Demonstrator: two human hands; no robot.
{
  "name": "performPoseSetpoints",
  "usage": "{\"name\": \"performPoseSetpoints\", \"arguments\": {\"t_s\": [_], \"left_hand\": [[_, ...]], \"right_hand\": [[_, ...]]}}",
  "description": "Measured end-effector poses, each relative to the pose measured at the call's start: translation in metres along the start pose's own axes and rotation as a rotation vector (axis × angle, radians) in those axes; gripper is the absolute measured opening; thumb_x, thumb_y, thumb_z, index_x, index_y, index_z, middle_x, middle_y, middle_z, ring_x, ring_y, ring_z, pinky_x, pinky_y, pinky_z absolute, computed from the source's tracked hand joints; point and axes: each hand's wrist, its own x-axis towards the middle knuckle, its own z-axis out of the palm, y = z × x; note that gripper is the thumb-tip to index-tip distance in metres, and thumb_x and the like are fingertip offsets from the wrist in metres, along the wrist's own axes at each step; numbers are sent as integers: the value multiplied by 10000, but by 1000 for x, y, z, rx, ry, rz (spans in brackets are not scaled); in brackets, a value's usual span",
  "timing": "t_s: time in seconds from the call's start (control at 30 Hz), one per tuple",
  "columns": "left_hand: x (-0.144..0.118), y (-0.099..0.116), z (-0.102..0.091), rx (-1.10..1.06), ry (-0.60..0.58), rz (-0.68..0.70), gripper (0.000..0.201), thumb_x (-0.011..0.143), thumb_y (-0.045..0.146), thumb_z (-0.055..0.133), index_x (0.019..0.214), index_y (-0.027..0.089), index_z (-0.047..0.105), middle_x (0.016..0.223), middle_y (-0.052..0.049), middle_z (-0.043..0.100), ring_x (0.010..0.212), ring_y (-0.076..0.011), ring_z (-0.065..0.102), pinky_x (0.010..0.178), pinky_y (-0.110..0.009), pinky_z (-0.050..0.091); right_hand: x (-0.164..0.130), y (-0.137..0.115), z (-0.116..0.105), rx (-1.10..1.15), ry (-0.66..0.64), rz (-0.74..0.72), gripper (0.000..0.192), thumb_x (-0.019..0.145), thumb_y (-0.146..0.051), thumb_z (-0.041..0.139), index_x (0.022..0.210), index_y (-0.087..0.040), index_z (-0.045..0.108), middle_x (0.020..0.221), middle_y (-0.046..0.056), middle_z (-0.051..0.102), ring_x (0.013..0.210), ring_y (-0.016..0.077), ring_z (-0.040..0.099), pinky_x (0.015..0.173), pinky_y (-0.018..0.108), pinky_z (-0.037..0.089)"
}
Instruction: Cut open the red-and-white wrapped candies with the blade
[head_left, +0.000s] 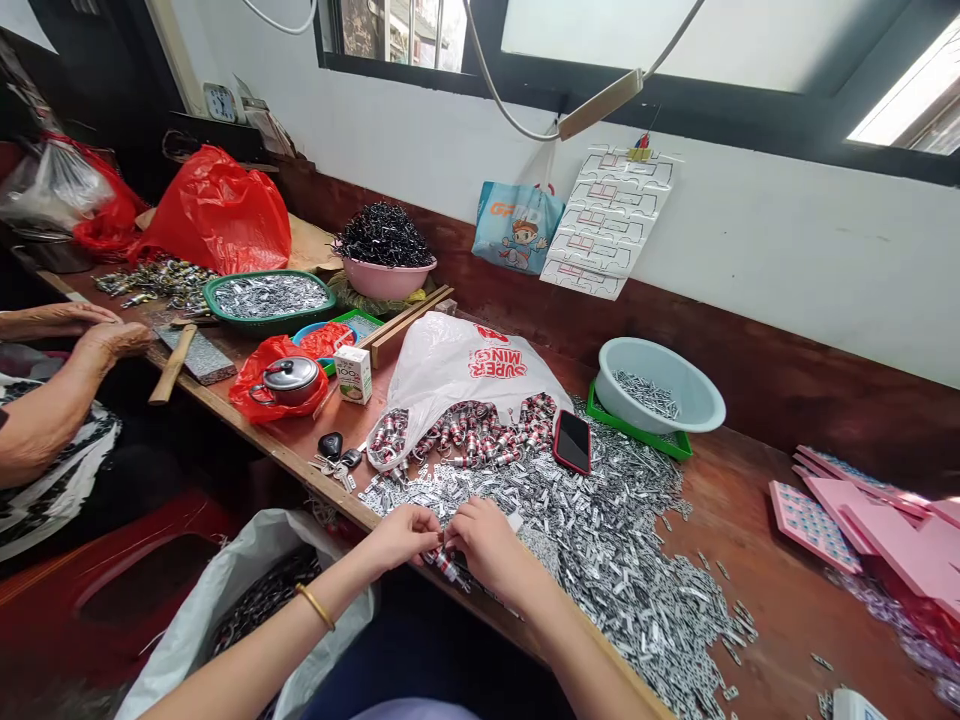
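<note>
Close together at the table's front edge, my two hands work with their fingertips almost meeting. My left hand (409,535) is pinched closed at the upper end of a small red-and-silver cylinder piece (448,570), which sticks out below the fingers. My right hand (482,540) is closed too, thumb and fingers pressed together; what lies in its pinch is hidden. Beyond and right of them spreads a heap of flat metal clips (637,560). Similar red-and-silver pieces (480,432) spill from a white plastic bag (472,365) just behind.
A phone (573,441) lies on the heap. A pale blue basin (705,395) of metal parts stands behind. Keys (341,458), a lidded metal cup (291,378) and a hammer (174,365) lie left, near another person's hands (112,335). An open sack (225,560) stands below the edge.
</note>
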Motion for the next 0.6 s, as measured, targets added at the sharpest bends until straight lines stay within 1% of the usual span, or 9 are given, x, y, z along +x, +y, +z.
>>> {"name": "performPoseSetpoints", "arguments": {"t_s": [0.07, 0.13, 0.17, 0.2, 0.27, 0.33, 0.4, 0.5, 0.6], "left_hand": [[0, 0, 0, -15, 2, -4, 245, 551, 375, 673, 589, 153, 576, 527, 35, 535, 522, -118, 489, 492, -227, 412], [0, -1, 1, -32, 4, -12, 229, 548, 354, 674, 592, 151, 575, 532, 35, 549, 516, -113, 497, 509, -232, 423], [0, -1, 1, -40, 6, -17, 222, 545, 343, 674, 597, 150, 576, 535, 36, 556, 512, -111, 502, 517, -235, 428], [0, -1, 1, -48, 8, -22, 219, 544, 337, 673, 602, 149, 577, 539, 36, 562, 509, -110, 507, 525, -239, 433], [1, -1, 2, -62, 10, -29, 224, 541, 339, 677, 608, 150, 577, 547, 35, 574, 504, -111, 517, 538, -247, 444], [1, -1, 2, -72, 8, -32, 238, 540, 352, 686, 602, 151, 574, 554, 33, 583, 511, -116, 531, 555, -257, 458], [0, 0, 2, -77, 6, -29, 254, 539, 365, 701, 599, 152, 575, 555, 34, 583, 527, -121, 541, 573, -267, 474], [-1, 2, 1, -76, 0, -17, 294, 531, 391, 733, 592, 149, 579, 545, 40, 572, 543, -122, 542, 586, -272, 488], [-1, 1, 0, -68, -13, -7, 355, 510, 439, 764, 582, 140, 587, 539, 34, 575, 544, -121, 547, 582, -268, 488]], "right_hand": [[-2, 0, 10, 2, 63, 21, 112, 837, -115, 603, 754, -188, 623, 777, 13, 629, 805, 177, 508, 712, 292, 329], [-6, -1, 18, 28, 162, 57, 70, 840, -137, 616, 793, -189, 618, 808, 16, 632, 814, 178, 513, 718, 290, 336], [-8, -1, 21, 52, 208, 83, 43, 836, -149, 629, 835, -190, 613, 826, 17, 631, 818, 178, 518, 720, 288, 342], [-10, -1, 22, 79, 246, 114, 63, 829, -164, 643, 873, -190, 606, 837, 17, 630, 817, 178, 523, 719, 286, 346], [-12, 0, 22, 116, 275, 163, 79, 828, -196, 653, 883, -193, 596, 838, 16, 626, 807, 179, 531, 713, 285, 351], [-12, 0, 18, 118, 240, 168, 71, 837, -223, 647, 797, -200, 593, 815, 14, 627, 799, 179, 532, 705, 284, 345], [-9, 0, 13, 89, 180, 163, 140, 839, -233, 646, 718, -201, 584, 802, 13, 633, 803, 179, 531, 701, 285, 336], [0, -1, 7, 8, 88, 178, 163, 811, -239, 677, 681, -199, 586, 776, 15, 640, 802, 192, 527, 682, 297, 323], [11, -6, 2, -69, 30, 153, 182, 788, -224, 690, 636, -199, 592, 725, 19, 634, 789, 207, 521, 673, 313, 325]]}}
